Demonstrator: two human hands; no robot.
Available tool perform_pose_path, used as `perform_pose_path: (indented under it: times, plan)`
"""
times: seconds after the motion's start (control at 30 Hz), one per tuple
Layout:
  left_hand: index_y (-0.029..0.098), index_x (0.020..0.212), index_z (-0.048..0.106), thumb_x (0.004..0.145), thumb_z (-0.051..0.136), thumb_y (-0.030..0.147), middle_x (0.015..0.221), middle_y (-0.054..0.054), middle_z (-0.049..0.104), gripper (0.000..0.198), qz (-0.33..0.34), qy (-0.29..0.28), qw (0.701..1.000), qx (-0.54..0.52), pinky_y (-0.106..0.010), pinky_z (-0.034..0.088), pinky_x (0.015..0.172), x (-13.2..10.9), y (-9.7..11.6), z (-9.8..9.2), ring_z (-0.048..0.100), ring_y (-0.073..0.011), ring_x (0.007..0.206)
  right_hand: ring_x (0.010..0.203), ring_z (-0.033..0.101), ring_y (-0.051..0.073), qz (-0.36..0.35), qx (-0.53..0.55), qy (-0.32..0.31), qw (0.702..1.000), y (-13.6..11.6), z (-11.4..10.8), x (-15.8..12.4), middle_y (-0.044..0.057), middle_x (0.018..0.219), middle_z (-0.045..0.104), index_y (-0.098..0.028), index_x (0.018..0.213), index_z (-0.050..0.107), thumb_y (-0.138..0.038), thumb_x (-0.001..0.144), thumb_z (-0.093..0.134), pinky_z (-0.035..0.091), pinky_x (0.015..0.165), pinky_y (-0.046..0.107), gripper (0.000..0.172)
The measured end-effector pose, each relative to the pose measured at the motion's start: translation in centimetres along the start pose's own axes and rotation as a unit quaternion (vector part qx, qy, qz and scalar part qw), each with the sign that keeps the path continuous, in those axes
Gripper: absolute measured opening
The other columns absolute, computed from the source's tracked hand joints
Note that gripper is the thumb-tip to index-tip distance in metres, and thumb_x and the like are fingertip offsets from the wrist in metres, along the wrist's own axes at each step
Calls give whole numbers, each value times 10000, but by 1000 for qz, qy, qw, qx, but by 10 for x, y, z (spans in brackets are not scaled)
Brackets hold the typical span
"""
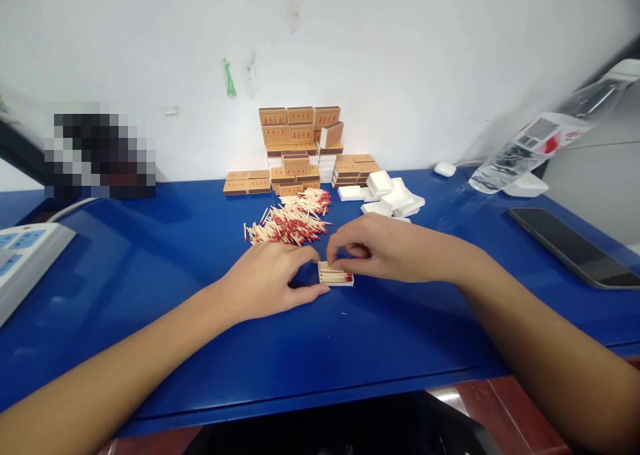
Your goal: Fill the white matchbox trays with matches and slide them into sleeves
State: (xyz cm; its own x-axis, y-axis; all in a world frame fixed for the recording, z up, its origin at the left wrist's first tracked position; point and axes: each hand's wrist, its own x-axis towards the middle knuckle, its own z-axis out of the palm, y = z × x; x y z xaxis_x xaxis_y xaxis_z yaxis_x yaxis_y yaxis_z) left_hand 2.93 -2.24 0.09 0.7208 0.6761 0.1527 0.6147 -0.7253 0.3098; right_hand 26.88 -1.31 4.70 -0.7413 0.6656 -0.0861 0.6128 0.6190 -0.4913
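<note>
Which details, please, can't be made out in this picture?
All in the head view:
Tray: the right hand covers some matches inside, preventing a count.
Heap: its upper matches hide those beneath.
Dark object: pixelation masks its form.
White device: the left edge cuts it off.
Bottle label: its small print is too blurred to read.

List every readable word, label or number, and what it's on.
"安全火柴": upright orange-brown cardboard matchboxes against the wall; lettering on some is too small.
Clear plastic bottle with red-and-white labelling: blurred, unreadable.
White slab-shaped device with blue panels: too small to read.
</note>
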Motion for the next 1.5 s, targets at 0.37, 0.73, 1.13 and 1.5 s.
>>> perform_pose_path:
  times: [0.37, 0.73, 1.13, 1.5]
  plan:
    - [216, 1137, 710, 913, 677, 505, 667, 30, 617, 367, -7, 8, 1000, -9, -254, 339, 526, -1, 1, 0, 562, -130, 554, 563, 418, 125, 87, -55, 83, 991, 26, -27, -15, -45, 619, 470, -232, 970, 766, -411, 907, 656, 302, 577, 293, 219]
    - [225, 1152, 715, 945, 645, 493, 626, 41, 570, 346, 0, 18, 1000, 8, -260, 338, 500, -1, 0, 1, 543, -123, 523, 661, 566, 174, 258, -128, 110, 951, 79, -52, -38, 40, 771, 671, -202, 916, 724, -540, 833, 671, 358, 612, 309, 352]
    - [208, 1391, 600, 957, 597, 622, 648, 42, 604, 600, -37, 22, 999, 23, -271, 374, 545, 0, -1, -2, 578, -151, 558, 758, 628, 224, 324, -107, -5, 940, 76, -48, -46, 72, 992, 691, -226, 1148, 683, -540, 706, 788, 427, 627, 342, 552]
    - [233, 1261, 684, 966, 623, 530, 597, 65, 566, 424, -2, 85, 995, 50, -261, 365, 550, -2, -12, -5, 549, -120, 516, 601, 529, 155, 205, -75, 105, 970, 78, -51, -28, 2, 699, 599, -226, 975, 747, -603, 820, 702, 352, 561, 302, 411]
